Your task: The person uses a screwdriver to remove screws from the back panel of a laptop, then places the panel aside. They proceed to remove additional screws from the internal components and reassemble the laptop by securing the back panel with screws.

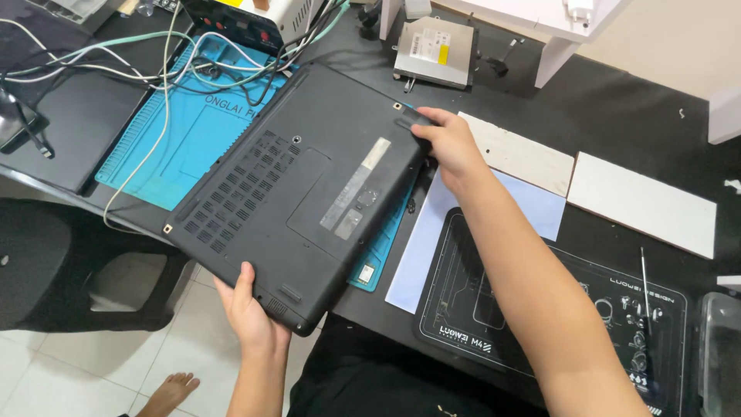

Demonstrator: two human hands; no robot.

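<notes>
A black laptop lies upside down, its vented underside facing up, partly over a blue work mat and hanging past the desk's near edge. My left hand grips the laptop's near corner from below, thumb on top. At the far right corner, my right hand holds the edge, fingers curled over it. Both arms reach in from the bottom of the view.
Tangled white and green cables cross the blue mat. A silver optical drive lies at the back. A black printed mat, a pale blue sheet, two white boards and a screwdriver sit to the right.
</notes>
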